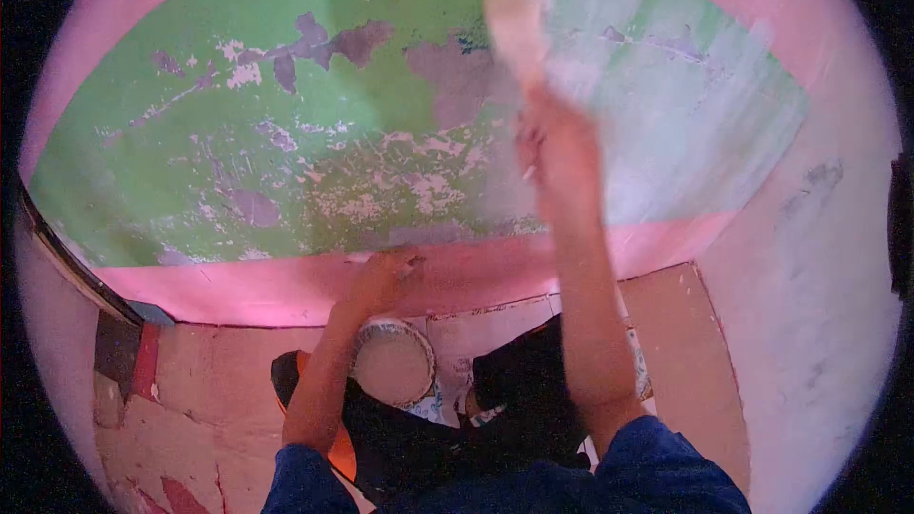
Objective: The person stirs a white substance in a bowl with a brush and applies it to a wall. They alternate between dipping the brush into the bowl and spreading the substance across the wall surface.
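While the right hand grips a pale flat brush, the grip of the left hand unclear, only the right part of the peeling green wall is whitened.

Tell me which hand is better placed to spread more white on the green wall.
Right, probably: the right hand holds a pale tool on the green wall beside the white patch; the left hand rests low on the pink band.

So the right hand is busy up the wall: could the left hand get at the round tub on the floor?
Probably yes: the left hand rests on the pink wall band just above the tub, with nothing between them; whether it holds anything is unclear.
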`<act>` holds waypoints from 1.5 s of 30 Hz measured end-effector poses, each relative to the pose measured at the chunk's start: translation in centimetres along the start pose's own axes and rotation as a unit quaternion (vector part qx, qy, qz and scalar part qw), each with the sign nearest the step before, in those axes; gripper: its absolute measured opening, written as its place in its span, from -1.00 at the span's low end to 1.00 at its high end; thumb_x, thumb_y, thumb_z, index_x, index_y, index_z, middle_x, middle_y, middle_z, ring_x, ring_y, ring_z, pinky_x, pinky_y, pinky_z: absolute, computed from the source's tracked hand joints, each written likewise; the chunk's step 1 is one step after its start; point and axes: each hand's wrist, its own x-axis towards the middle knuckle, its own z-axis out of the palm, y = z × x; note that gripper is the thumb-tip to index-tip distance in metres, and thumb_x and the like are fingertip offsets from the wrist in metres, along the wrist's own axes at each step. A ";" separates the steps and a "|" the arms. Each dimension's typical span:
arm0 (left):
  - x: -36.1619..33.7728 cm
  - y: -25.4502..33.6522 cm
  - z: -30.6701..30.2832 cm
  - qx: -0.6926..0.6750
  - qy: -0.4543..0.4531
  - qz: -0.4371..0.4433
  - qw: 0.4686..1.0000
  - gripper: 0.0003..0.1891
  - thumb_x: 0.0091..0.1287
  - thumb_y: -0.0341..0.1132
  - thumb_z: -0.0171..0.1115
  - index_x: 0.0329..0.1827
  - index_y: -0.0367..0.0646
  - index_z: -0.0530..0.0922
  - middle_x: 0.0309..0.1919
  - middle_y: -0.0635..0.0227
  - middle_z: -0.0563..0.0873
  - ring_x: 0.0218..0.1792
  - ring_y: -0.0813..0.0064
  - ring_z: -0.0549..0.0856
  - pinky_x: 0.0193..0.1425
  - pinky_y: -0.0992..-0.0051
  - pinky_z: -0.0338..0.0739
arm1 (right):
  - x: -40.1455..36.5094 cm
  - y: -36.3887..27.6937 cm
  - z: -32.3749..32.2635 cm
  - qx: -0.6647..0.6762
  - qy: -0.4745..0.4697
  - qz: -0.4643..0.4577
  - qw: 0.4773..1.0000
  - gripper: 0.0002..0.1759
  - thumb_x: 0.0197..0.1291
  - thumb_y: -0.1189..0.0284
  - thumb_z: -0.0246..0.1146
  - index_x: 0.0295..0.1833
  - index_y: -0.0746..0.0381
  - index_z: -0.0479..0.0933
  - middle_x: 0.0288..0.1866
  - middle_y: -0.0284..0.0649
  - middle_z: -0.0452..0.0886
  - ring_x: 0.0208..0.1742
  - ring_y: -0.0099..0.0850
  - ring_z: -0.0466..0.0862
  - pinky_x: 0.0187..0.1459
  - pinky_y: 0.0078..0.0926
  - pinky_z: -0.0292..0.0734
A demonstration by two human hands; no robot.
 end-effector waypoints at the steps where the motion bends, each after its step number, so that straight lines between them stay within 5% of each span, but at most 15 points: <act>1: -0.3 -0.2 -0.2 -0.002 -0.005 -0.008 1.000 -0.70 0.12 -0.23 0.08 -0.13 -0.19 0.48 -0.21 0.10 0.57 -0.16 0.14 0.53 -0.06 0.31 0.39 | -1.6 3.9 0.3 -0.060 0.028 -0.010 0.998 -0.80 0.13 0.30 0.02 -0.35 0.21 0.42 -0.67 -0.41 0.32 -0.77 -0.69 0.21 -0.78 -0.74 0.03; 5: -1.4 -2.4 -2.2 -0.050 0.031 0.036 0.998 -0.68 0.13 -0.22 0.07 -0.11 -0.21 0.46 -0.21 0.11 0.56 -0.16 0.17 0.54 -0.07 0.31 0.39 | -10.4 24.5 -1.0 -0.149 0.078 0.121 0.978 -0.76 0.13 0.30 0.00 -0.36 0.25 0.44 -0.69 -0.35 0.34 -0.74 -0.58 0.28 -0.74 -0.61 0.17; 9: -3.4 -7.2 -2.7 0.111 -0.059 0.021 0.992 -0.69 0.21 -0.18 -0.03 -0.08 -0.15 0.45 -0.07 0.13 0.49 -0.01 0.16 0.44 0.13 0.29 0.24 | -15.5 25.6 -4.3 -0.183 -0.120 0.426 0.878 -0.70 0.08 0.32 0.04 -0.16 0.30 0.46 -0.63 -0.30 0.42 -0.64 -0.50 0.39 -0.65 -0.48 0.32; 11: -5.5 -9.9 -2.4 0.141 -0.043 0.095 0.984 -0.67 0.21 -0.16 -0.03 -0.06 -0.15 0.43 -0.07 0.13 0.49 0.00 0.17 0.43 0.14 0.32 0.25 | -16.4 30.2 -6.0 -0.392 -0.326 0.123 0.851 -0.69 0.00 0.36 0.07 -0.17 0.32 0.47 -0.56 -0.20 0.49 -0.61 -0.37 0.46 -0.55 -0.42 0.38; 13: -7.5 -10.3 -2.3 0.091 -0.059 0.015 0.994 -0.66 0.22 -0.16 -0.02 -0.03 -0.16 0.42 -0.08 0.13 0.49 0.01 0.18 0.43 0.13 0.34 0.27 | -16.1 30.3 -4.1 -0.499 -0.399 -0.096 0.763 -0.71 -0.08 0.40 0.09 -0.23 0.34 0.49 -0.48 -0.07 0.55 -0.53 -0.22 0.54 -0.43 -0.33 0.44; 14: -8.4 -9.3 -2.7 0.079 -0.064 -0.008 0.995 -0.66 0.22 -0.16 -0.02 -0.03 -0.16 0.42 -0.08 0.13 0.49 0.01 0.18 0.43 0.13 0.34 0.27 | -15.7 29.6 -1.8 -0.490 -0.421 -0.085 0.759 -0.71 -0.08 0.40 0.09 -0.23 0.34 0.49 -0.48 -0.07 0.55 -0.53 -0.22 0.54 -0.43 -0.33 0.44; 16: -9.0 -7.8 -4.1 0.111 -0.152 -0.099 0.977 -0.64 0.20 -0.14 0.01 -0.03 -0.16 0.41 -0.05 0.15 0.48 0.01 0.19 0.44 0.12 0.36 0.29 | -15.0 29.1 3.0 -0.519 -0.500 0.165 0.673 -0.71 -0.13 0.38 0.12 -0.29 0.35 0.51 -0.35 0.04 0.55 -0.39 -0.13 0.57 -0.29 -0.22 0.46; 23: -10.8 -9.9 -2.7 0.072 -0.081 -0.069 0.992 -0.55 0.17 -0.10 0.05 0.04 -0.18 0.35 -0.01 0.15 0.45 0.01 0.18 0.44 0.12 0.33 0.29 | -20.9 41.1 8.5 -0.560 -0.647 0.026 0.517 -0.67 -0.11 0.26 0.13 -0.37 0.32 0.53 -0.34 0.01 0.56 -0.30 -0.13 0.58 -0.28 -0.21 0.49; 26: -9.9 -10.6 -2.1 0.104 -0.083 -0.036 0.990 -0.54 0.17 -0.09 0.05 0.05 -0.19 0.33 -0.03 0.11 0.46 -0.02 0.15 0.45 0.11 0.33 0.30 | -23.4 44.9 7.3 -0.598 -0.596 0.006 0.537 -0.73 -0.14 0.30 0.12 -0.40 0.29 0.54 -0.39 -0.01 0.56 -0.31 -0.15 0.59 -0.33 -0.21 0.49; 28: -8.8 -8.7 -3.7 0.052 -0.137 -0.133 0.980 -0.54 0.17 -0.08 0.04 0.05 -0.19 0.34 -0.04 0.09 0.46 -0.01 0.14 0.45 0.10 0.34 0.30 | -22.5 43.1 6.2 -0.603 -0.602 0.010 0.524 -0.75 -0.14 0.33 0.10 -0.40 0.28 0.54 -0.40 -0.02 0.56 -0.32 -0.15 0.59 -0.34 -0.21 0.49; 31: -8.1 -8.6 -3.4 0.010 -0.137 -0.101 0.985 -0.52 0.17 -0.06 0.03 0.05 -0.20 0.33 -0.03 0.09 0.46 0.02 0.15 0.43 0.10 0.35 0.30 | -21.0 36.3 5.6 -0.591 -0.544 0.061 0.593 -0.81 -0.14 0.40 0.07 -0.47 0.27 0.53 -0.43 -0.03 0.55 -0.34 -0.14 0.58 -0.35 -0.20 0.48; 40: -5.7 -7.3 0.2 0.067 -0.169 -0.052 0.982 -0.55 0.16 -0.11 0.04 0.04 -0.20 0.34 -0.03 0.05 0.45 0.01 0.13 0.43 0.10 0.33 0.29 | -23.0 33.9 -0.2 -0.546 -0.454 0.116 0.695 -0.61 -0.08 0.37 0.02 -0.09 0.30 0.29 -0.33 0.03 0.49 -0.26 -0.05 0.54 -0.29 -0.13 0.44; 42: -5.1 -6.6 0.3 0.062 -0.167 -0.032 0.984 -0.55 0.15 -0.13 0.03 0.06 -0.20 0.34 -0.04 0.00 0.44 0.00 0.10 0.43 0.09 0.31 0.29 | -23.5 33.9 -0.4 -0.529 -0.438 0.253 0.682 -0.71 -0.02 0.37 -0.03 -0.19 0.31 0.35 -0.30 0.04 0.49 -0.25 -0.06 0.52 -0.26 -0.15 0.44; 43: -4.8 -6.2 0.3 0.068 -0.174 -0.040 0.982 -0.54 0.16 -0.09 0.03 0.05 -0.20 0.34 -0.02 0.04 0.44 0.02 0.13 0.43 0.11 0.33 0.28 | -23.8 35.7 -1.4 -0.528 -0.432 0.249 0.687 -0.71 -0.02 0.37 -0.03 -0.19 0.31 0.35 -0.30 0.04 0.49 -0.25 -0.06 0.52 -0.26 -0.15 0.44; 45: -4.3 -6.0 0.1 0.082 -0.184 -0.043 0.979 -0.53 0.17 -0.06 0.03 0.04 -0.19 0.35 0.00 0.07 0.44 0.03 0.16 0.43 0.13 0.35 0.28 | -24.6 40.5 -3.6 -0.511 -0.522 -0.033 0.682 -0.73 0.07 0.33 -0.07 -0.27 0.31 0.40 -0.23 0.04 0.49 -0.28 -0.11 0.53 -0.28 -0.20 0.43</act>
